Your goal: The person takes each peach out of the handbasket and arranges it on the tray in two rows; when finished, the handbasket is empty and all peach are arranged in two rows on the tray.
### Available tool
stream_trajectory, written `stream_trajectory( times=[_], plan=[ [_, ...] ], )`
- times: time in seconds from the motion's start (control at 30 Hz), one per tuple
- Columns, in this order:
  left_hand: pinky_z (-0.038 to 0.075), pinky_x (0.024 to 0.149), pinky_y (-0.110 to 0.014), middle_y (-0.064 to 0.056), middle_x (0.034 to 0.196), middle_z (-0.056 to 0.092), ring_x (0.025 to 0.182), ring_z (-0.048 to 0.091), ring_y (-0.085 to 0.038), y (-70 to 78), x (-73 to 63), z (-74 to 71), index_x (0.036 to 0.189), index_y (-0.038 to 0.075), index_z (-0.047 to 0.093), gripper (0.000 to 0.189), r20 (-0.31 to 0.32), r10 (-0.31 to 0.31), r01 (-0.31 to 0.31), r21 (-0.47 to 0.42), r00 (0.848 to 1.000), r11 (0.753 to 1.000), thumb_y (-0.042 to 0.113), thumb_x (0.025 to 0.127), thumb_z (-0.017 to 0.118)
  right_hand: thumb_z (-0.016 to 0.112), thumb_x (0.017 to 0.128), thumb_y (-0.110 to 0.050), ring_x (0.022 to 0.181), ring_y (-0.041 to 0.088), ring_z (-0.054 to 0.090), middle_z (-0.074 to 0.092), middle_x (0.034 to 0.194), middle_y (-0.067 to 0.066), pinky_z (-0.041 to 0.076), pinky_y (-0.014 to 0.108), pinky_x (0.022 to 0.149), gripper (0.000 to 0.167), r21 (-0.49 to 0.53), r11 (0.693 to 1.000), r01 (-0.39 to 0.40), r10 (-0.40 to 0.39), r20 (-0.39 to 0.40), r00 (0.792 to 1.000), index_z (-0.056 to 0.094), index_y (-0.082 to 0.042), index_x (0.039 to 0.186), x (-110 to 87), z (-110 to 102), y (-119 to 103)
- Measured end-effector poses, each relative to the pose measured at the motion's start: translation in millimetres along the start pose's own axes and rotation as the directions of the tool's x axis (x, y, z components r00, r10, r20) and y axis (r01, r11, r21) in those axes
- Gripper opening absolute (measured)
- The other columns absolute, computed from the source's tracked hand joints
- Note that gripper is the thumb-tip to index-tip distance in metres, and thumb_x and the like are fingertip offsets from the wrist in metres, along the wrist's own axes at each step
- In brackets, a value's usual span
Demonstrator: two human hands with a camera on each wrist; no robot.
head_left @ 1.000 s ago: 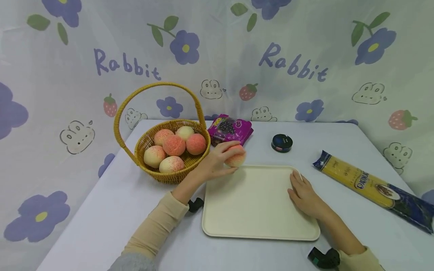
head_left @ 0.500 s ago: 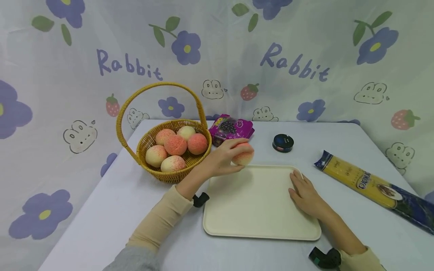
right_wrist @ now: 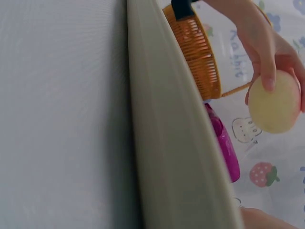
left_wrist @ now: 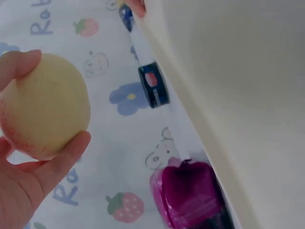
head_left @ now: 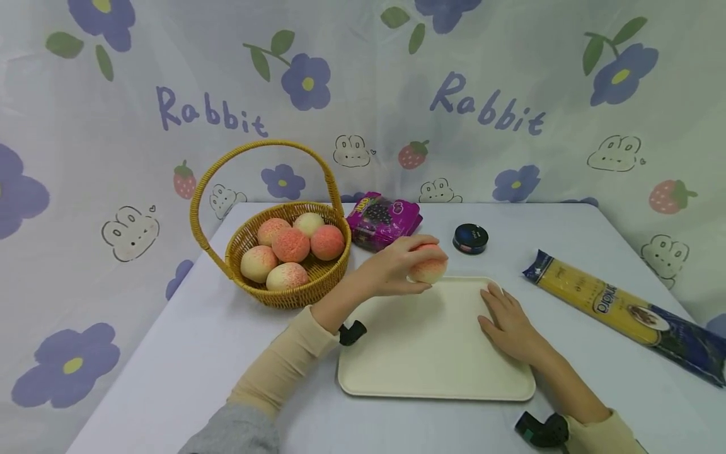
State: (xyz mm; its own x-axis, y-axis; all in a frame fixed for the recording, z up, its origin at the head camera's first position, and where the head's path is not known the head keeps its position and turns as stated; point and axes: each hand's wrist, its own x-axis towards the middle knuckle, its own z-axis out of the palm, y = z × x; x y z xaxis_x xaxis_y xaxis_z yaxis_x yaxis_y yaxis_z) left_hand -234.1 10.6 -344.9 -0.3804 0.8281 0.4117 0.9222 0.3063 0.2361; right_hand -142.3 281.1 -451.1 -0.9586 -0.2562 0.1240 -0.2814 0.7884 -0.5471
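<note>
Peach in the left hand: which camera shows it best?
The left wrist view: there the peach is largest, pale side to the lens, pink speckles clear at lower left. The head view shows it smaller and pinker, partly behind the left hand. The right wrist view shows it smaller too, pale side out, its top partly covered.

Left hand (head_left: 392, 268) curled and aloft, right hand (head_left: 508, 325) lower, loosely outstretched
</note>
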Motion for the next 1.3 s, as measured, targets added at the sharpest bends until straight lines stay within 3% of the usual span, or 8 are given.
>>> stream_trajectory(
  times=[0.2, 0.43, 0.63, 0.8, 0.93, 1.17, 1.3],
  plan=[
    [0.035, 0.096, -0.024, -0.004, 0.126, 0.049, 0.114, 0.045, -0.017, 0.9, 13.2, 7.8, 0.121, 0.02, 0.056, 0.049, 0.095, 0.008, -0.013, 0.048, 0.995, 0.999, 0.027, 0.075, 0.073, 0.052, 0.092, -0.022, 0.129, 0.05, 0.013, 0.019, 0.144, 0.03, 0.013, 0.062, 0.1, 0.056, -0.003, 1.0, 0.005, -0.005, -0.007, 1.0, 0.032, 0.008, 0.136, 1.2, -0.5, 0.3],
    [0.036, 0.093, -0.025, -0.002, 0.128, 0.047, 0.111, 0.046, -0.017, 7.9, 29.4, 17.8, 0.123, 0.023, 0.054, 0.05, 0.198, -0.011, -0.005, 0.077, 0.98, 0.997, 0.029, 0.076, 0.07, 0.054, 0.091, -0.02, 0.128, 0.051, 0.015, 0.021, 0.143, 0.03, 0.014, 0.062, 0.1, 0.054, -0.009, 1.0, 0.014, -0.014, -0.025, 1.0, 0.036, 0.006, 0.135, 0.6, 0.9, 4.2],
    [0.041, 0.086, -0.028, 0.0, 0.129, 0.045, 0.107, 0.046, -0.021, 16.1, 39.0, 30.2, 0.124, 0.025, 0.054, 0.052, 0.29, -0.051, 0.028, 0.084, 0.956, 0.996, 0.029, 0.075, 0.071, 0.054, 0.091, -0.019, 0.127, 0.052, 0.017, 0.024, 0.141, 0.031, 0.015, 0.063, 0.099, 0.051, -0.011, 0.999, 0.048, -0.048, -0.049, 0.998, 0.039, 0.007, 0.132, 0.0, 1.8, 6.6],
    [0.04, 0.086, -0.027, 0.0, 0.131, 0.042, 0.109, 0.044, -0.021, 20.8, 45.4, 42.0, 0.125, 0.025, 0.053, 0.052, 0.362, -0.047, 0.023, 0.069, 0.931, 0.997, 0.03, 0.077, 0.071, 0.054, 0.091, -0.019, 0.128, 0.05, 0.016, 0.024, 0.142, 0.03, 0.014, 0.062, 0.1, 0.052, -0.018, 0.999, 0.036, -0.037, -0.033, 0.999, 0.039, 0.006, 0.133, 0.0, 1.0, 5.6],
    [0.04, 0.085, -0.026, 0.002, 0.131, 0.041, 0.108, 0.043, -0.019, 22.8, 49.0, 47.2, 0.128, 0.027, 0.051, 0.054, 0.385, -0.049, 0.028, 0.06, 0.922, 0.998, 0.031, 0.078, 0.07, 0.055, 0.09, -0.016, 0.127, 0.051, 0.018, 0.026, 0.141, 0.03, 0.015, 0.062, 0.1, 0.051, -0.02, 0.998, 0.061, -0.062, -0.056, 0.997, 0.039, 0.008, 0.132, 0.7, 1.6, 4.7],
    [0.038, 0.084, -0.024, 0.003, 0.127, 0.044, 0.104, 0.045, -0.015, 20.1, 53.7, 56.2, 0.13, 0.028, 0.05, 0.057, 0.368, -0.034, 0.022, 0.036, 0.929, 0.999, 0.03, 0.076, 0.071, 0.057, 0.088, -0.014, 0.127, 0.05, 0.019, 0.026, 0.143, 0.024, 0.016, 0.064, 0.098, 0.053, -0.009, 0.996, 0.088, -0.089, -0.081, 0.993, 0.038, 0.006, 0.134, 1.8, 2.7, 6.2],
    [0.038, 0.082, -0.022, 0.002, 0.126, 0.045, 0.101, 0.046, -0.015, 21.0, 56.6, 60.4, 0.131, 0.028, 0.049, 0.059, 0.377, -0.026, 0.013, 0.037, 0.926, 0.999, 0.03, 0.076, 0.071, 0.057, 0.087, -0.013, 0.127, 0.05, 0.02, 0.027, 0.143, 0.022, 0.016, 0.064, 0.098, 0.055, -0.005, 0.995, 0.099, -0.099, -0.09, 0.991, 0.038, 0.005, 0.135, 1.8, 3.6, 7.2]
  ],
)
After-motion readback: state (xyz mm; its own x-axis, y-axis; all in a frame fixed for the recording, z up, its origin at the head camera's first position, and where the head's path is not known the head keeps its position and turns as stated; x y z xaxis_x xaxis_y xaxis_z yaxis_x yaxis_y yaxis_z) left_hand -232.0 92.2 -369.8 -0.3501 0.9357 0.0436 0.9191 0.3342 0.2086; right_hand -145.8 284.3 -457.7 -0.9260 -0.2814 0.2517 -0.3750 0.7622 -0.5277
